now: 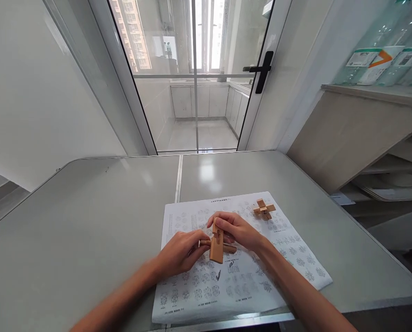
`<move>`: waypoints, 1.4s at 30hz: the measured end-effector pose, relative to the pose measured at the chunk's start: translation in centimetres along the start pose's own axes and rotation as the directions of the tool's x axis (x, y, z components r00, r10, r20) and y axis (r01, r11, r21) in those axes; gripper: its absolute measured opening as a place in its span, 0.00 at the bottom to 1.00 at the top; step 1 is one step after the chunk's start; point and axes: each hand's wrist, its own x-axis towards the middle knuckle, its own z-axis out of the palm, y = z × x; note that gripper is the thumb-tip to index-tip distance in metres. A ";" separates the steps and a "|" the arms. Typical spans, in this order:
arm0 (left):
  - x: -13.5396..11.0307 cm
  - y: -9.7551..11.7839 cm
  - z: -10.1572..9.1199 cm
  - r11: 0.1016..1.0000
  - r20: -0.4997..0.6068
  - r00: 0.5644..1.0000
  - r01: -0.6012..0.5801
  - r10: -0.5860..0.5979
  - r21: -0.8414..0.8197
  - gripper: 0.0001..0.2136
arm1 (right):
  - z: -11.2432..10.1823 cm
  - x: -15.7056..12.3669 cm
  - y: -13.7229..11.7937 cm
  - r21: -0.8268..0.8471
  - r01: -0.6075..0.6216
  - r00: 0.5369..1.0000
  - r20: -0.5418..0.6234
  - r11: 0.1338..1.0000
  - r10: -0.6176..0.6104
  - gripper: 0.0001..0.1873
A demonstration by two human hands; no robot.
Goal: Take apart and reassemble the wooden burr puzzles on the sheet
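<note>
My right hand (238,229) pinches the upper end of a flat wooden puzzle piece (216,251) with a notch cut into it. A second, thinner wooden puzzle piece (229,249) crosses behind or through it; which of the two I cannot tell. The left end of that thinner piece is between the fingers of my left hand (185,251). Both hands are just above a large printed sheet (240,302) of small line drawings. Farther right on the sheet stands an assembled wooden cross puzzle (264,210).
The sheet lies on a grey table (98,230) with a seam across it. Beyond the table is a glass door with a black handle (264,71). At the right, a shelf (368,124) bears several plastic bottles (382,64).
</note>
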 end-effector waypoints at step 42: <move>0.3 -0.4 0.2 0.923 -0.055 0.983 0.146 -0.177 -0.356 0.10 | -0.3 0.1 -0.1 -0.215 -0.116 0.993 0.001 0.970 0.119 0.20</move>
